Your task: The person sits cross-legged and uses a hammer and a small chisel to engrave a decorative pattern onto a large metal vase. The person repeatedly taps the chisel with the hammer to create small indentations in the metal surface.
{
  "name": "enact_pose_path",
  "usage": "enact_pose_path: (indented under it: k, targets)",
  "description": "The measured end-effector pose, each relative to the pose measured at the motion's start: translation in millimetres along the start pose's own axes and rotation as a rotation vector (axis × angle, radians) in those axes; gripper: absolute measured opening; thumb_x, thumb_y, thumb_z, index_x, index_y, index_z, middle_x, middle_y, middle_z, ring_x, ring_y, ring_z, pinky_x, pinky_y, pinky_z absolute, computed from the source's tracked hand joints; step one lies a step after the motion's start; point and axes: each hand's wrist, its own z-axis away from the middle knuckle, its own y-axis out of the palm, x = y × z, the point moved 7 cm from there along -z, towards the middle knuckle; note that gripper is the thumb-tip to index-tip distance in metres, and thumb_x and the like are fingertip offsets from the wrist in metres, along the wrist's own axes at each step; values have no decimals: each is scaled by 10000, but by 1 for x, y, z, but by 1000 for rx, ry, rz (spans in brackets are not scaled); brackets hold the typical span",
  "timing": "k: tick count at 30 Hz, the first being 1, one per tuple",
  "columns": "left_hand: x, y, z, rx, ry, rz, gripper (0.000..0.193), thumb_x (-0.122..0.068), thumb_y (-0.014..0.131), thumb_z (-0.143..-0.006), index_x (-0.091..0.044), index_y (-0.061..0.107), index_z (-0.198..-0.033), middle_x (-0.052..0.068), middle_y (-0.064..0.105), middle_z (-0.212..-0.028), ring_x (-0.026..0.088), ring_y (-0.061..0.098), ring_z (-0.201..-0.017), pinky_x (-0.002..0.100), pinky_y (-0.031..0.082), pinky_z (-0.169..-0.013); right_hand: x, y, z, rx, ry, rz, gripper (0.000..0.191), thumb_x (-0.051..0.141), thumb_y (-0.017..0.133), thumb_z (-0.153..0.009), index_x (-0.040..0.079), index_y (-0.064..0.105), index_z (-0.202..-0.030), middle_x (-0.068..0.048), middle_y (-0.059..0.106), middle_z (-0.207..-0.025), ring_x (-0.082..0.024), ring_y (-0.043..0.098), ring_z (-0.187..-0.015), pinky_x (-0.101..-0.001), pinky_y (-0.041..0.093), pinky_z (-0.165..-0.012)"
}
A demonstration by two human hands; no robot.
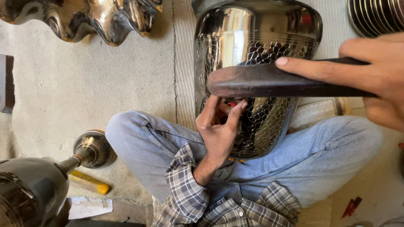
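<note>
- Your left hand [219,132] pinches a small red-tipped tool [232,103] against the engraved metal vase [256,54] — fingers pressed together around it.
- The vase rests on your crossed legs, over the floor [84,84].
- Your right hand [374,73] grips a dark wooden mallet [269,82] — fingers wrapped on its handle, its head raised above the tool.

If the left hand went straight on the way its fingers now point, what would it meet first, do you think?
The left hand points up at the engraved metal vessel. It seems to pinch a small red-tipped tool against it already, so probably that wall.
</note>
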Motion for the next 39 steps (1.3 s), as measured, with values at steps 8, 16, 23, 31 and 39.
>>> enact_pose_path:
  k: [8,16,23,31,39]
  targets:
    - [-13,14,-20,349,140,-102,451,-113,776,-985,-99,598,-1399,61,780,-1157,84,740,-827,212,603,-684,-21,25,32,-474,67,-599,782,-129,657,-776,86,469,-1505,-109,703,-940,-164,617,-680,-289,524,-622]
    - [-7,36,-31,738,234,-228,471,-127,747,-992,-212,606,-1433,0,802,-1174,83,781,-805,231,632,-659,15,85,65,-295,387,-683,838,-61,771,-730,-29,451,-1504,-127,654,-890,-241,670,-791,-321,567,-707]
    - [-5,55,-35,1028,300,-77,466,-85,678,-1052,-260,541,-1461,-53,753,-1262,73,799,-907,193,582,-569,57,79,95,-617,514,-906,940,-70,756,-729,-97,317,-1560,-216,653,-923,-288,687,-783,-380,569,-707]
    - [-10,66,-36,1217,427,-98,523,35,614,-997,-243,587,-1439,-46,751,-1313,68,778,-887,215,474,-474,81,107,99,-771,525,-958,809,-82,767,-842,-80,305,-1505,-170,655,-928,-239,684,-789,-339,575,-740]
    - [-8,36,-26,806,318,-216,458,-94,692,-1047,-239,563,-1462,-102,771,-1210,29,758,-843,166,563,-543,42,103,79,-487,413,-943,920,-119,721,-766,-17,329,-1592,-175,618,-795,-241,643,-610,-397,521,-550]
